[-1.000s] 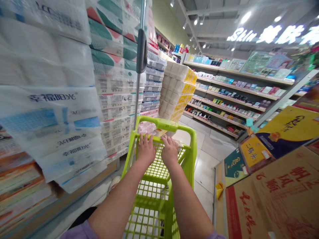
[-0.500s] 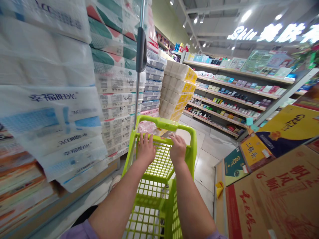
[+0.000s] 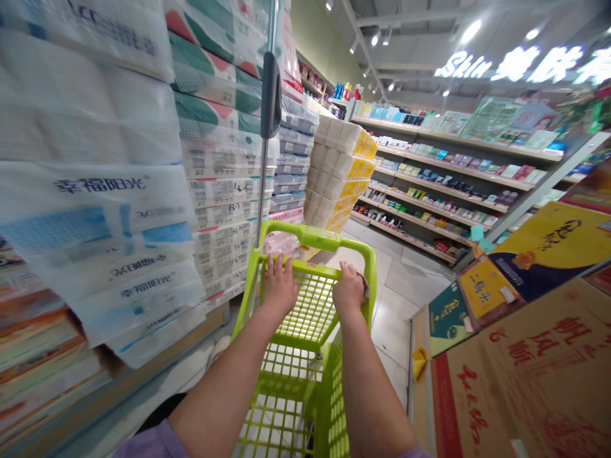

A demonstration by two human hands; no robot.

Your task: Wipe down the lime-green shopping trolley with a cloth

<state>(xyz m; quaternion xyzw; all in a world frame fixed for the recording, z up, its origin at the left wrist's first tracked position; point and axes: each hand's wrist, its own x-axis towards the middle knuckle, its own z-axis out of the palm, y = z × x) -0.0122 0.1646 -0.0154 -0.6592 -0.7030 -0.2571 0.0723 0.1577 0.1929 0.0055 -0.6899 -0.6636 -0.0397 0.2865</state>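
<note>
A lime-green plastic shopping cart (image 3: 324, 238) with lattice baskets stands in front of me. My left hand (image 3: 280, 286) rests at the left of the upper basket's rim, its fingers stretched and slightly apart over the edge. Toward the right end of that rim, my right hand (image 3: 349, 289) is closed, with its back toward me. A small piece of crumpled cloth (image 3: 366, 286) sticks out from its right side, against the cart's side frame. Most of the cloth is hidden by the hand. Through the lattice, the upper basket shows no goods.
Tall stacks of wrapped paper packs (image 3: 143, 210) line the left side. A metal pole with a grey grip (image 3: 270, 95) rises at the cart's left. Cardboard boxes (image 3: 539, 369) stand close on the right. Past the tiled floor (image 3: 394, 305) are stocked shelves (image 3: 443, 168).
My right hand has slid to the right along the rim, and the cloth now shows at its right side instead of by the fingertips. The left hand has stayed in place.
</note>
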